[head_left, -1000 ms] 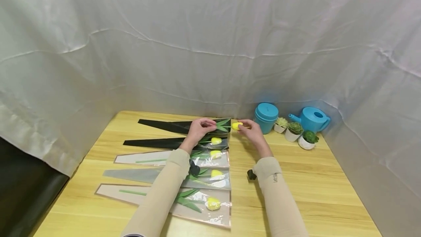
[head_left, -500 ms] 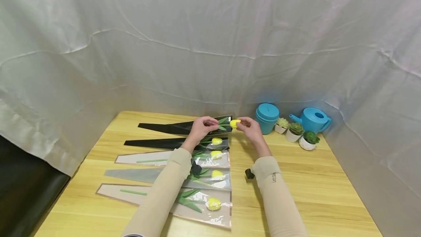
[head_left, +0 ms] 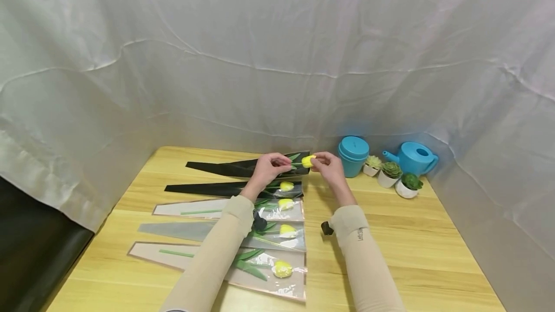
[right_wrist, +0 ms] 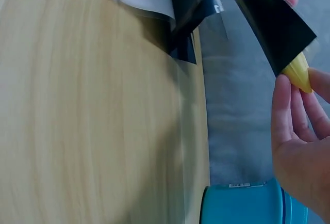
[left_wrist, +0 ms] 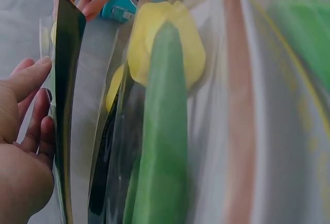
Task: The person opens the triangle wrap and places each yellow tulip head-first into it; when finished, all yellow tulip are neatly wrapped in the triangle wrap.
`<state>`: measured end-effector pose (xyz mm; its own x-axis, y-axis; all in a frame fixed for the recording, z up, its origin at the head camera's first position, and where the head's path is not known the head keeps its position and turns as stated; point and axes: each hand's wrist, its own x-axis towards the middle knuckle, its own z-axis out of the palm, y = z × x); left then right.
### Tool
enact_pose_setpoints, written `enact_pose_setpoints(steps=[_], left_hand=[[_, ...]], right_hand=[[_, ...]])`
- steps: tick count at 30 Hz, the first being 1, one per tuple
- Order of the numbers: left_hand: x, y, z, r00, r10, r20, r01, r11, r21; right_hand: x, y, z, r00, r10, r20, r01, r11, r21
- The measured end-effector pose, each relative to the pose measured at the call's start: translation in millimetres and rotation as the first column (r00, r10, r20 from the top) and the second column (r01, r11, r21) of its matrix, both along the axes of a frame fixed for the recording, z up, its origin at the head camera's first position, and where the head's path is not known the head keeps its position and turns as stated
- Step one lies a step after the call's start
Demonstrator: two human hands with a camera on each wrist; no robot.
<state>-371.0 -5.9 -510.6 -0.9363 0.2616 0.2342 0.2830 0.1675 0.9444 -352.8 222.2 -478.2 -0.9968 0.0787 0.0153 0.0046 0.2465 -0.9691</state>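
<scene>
At the back of the table my left hand (head_left: 267, 169) grips a long tapering black flower sleeve (head_left: 221, 168) near its wide mouth. The sleeve's mouth is raised off the table, as the right wrist view shows. A yellow tulip (head_left: 308, 161) with green leaves lies partly inside it, its head at the mouth. My right hand (head_left: 329, 166) pinches the tip of the tulip head (right_wrist: 297, 73) between thumb and fingers. The lower stem is hidden by the left hand and the sleeve.
Nearer me lie several sleeved yellow tulips in a column: one in black (head_left: 204, 188), others in white and grey (head_left: 173, 228). At back right stand a blue lidded canister (head_left: 353, 155), small potted succulents (head_left: 390, 172) and a blue watering can (head_left: 414, 158). Grey curtains (head_left: 277, 61) enclose the table.
The tulip head has shifted slightly left and up, while the sleeve's mouth has risen and come right, so the head is now closer to the mouth. Both hands kept hold.
</scene>
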Motion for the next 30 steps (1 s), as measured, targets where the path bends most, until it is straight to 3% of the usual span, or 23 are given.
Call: enact_pose_setpoints(steps=[8, 17, 26, 30], left_hand=[[0.8, 3.9, -2.8, 1.0, -0.018, -0.005, 0.018, 1.0, 0.001], [5.7, 5.3, -2.1, 0.999, -0.041, -0.005, 0.041, 0.999, 0.01], [4.7, 4.8, -1.8, 0.996, -0.082, -0.022, 0.082, 0.997, 0.008], [3.7, -2.9, 0.7, 0.998, -0.062, -0.009, 0.062, 0.998, -0.021]], right_hand=[[1.8, -7, -4.3, 0.999, 0.039, -0.02, -0.036, 0.99, 0.133], [2.1, -6, -9.7, 0.994, 0.079, 0.082, -0.086, 0.992, 0.087], [0.2, -6, -10.1, 0.996, 0.07, 0.062, -0.077, 0.99, 0.114], [-1.0, -7, -9.2, 0.997, 0.056, 0.06, -0.063, 0.992, 0.11]])
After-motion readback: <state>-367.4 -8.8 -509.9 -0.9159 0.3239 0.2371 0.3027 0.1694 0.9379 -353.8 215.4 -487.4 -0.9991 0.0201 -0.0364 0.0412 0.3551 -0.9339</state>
